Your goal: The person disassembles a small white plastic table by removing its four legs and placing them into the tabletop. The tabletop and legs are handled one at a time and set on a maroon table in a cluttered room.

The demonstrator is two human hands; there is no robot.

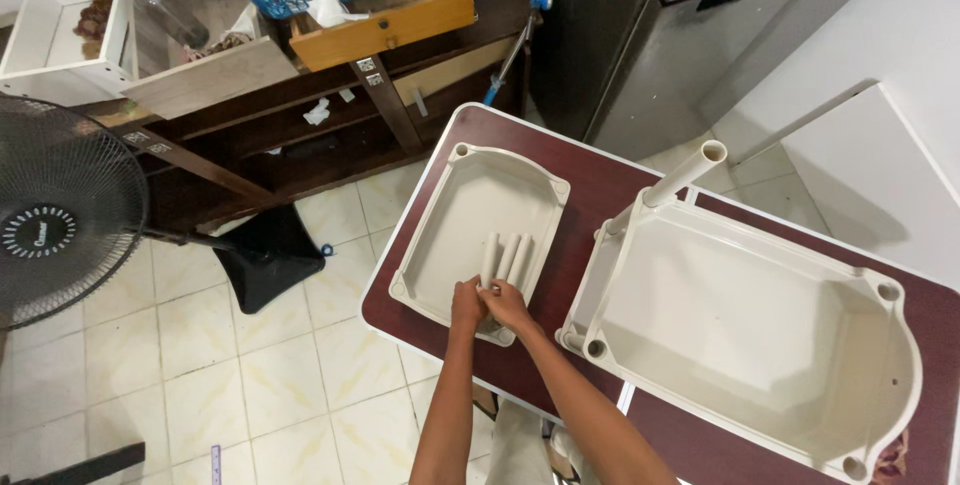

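White tubes (pixel 505 257) gripped by fingers of both hands over small tray (pixel 440 245), bigger tray (pixel 800 385) alongside.

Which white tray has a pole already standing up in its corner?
The bigger tray on the right: one white pole sticks up from its far-left corner. The smaller tray only has loose poles lying inside, where both hands are.
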